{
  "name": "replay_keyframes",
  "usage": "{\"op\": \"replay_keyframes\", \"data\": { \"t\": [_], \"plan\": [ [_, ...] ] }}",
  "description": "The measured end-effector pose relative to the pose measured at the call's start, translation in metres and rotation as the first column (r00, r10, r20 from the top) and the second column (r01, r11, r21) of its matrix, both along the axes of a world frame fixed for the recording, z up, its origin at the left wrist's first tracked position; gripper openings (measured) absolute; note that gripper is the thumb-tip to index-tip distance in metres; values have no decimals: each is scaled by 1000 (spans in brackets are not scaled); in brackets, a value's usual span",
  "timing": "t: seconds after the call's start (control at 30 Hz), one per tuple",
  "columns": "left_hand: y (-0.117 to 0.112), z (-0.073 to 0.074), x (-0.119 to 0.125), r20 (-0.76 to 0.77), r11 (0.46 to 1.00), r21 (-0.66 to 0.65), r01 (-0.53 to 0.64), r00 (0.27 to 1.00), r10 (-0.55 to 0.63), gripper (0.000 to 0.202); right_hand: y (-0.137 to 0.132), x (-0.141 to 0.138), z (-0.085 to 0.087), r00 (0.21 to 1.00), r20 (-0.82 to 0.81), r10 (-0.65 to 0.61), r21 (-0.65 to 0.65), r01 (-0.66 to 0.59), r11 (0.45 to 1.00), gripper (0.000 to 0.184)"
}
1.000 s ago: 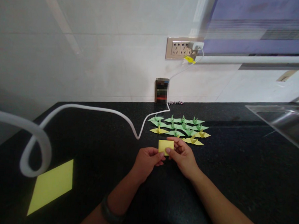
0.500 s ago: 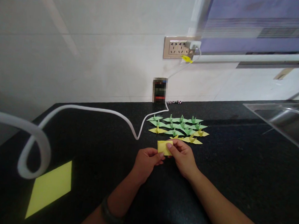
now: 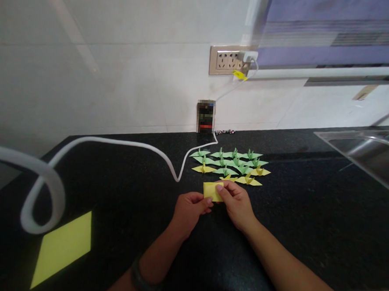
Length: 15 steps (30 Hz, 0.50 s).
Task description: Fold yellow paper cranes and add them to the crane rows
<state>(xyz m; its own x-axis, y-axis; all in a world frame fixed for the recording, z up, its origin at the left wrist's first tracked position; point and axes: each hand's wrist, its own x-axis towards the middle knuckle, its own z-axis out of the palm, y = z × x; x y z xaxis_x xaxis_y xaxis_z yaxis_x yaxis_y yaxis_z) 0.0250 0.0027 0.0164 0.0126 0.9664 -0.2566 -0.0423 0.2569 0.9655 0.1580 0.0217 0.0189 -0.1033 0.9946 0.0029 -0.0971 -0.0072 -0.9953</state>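
A small folded yellow paper (image 3: 210, 190) is held just above the black countertop (image 3: 296, 213), between both hands. My left hand (image 3: 188, 211) pinches its lower left corner with closed fingers. My right hand (image 3: 235, 203) grips its right side, thumb pressed on top. Just beyond the hands lie several finished paper cranes (image 3: 229, 165), green and yellow, set in rows.
A white cable (image 3: 122, 143) loops across the counter from the left to a small dark device (image 3: 205, 116) leaning on the tiled wall, below a wall socket (image 3: 226, 59). A flat yellow paper sheet (image 3: 62, 248) lies at the near left. A steel sink (image 3: 368, 151) is at the right.
My right thumb has slid further onto the folded yellow paper. Both hands and the paper stay in nearly the same place; the view has shifted slightly.
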Motion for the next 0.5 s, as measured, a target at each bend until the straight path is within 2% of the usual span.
{"op": "replay_keyframes", "data": {
  "t": [0.17,0.33,0.5],
  "plan": [
    [0,2,0,34,999,-48,14,999,-13,26,0,1,-1,999,-18,29,16,-29,999,22],
    [0,0,-1,160,995,-88,45,987,-30,26,2,2,-3,995,-92,46,-1,-46,999,24],
    [-2,3,-2,186,999,-41,20,982,-12,31,1,1,-3,998,-2,58,-5,-58,998,24]
  ]
}}
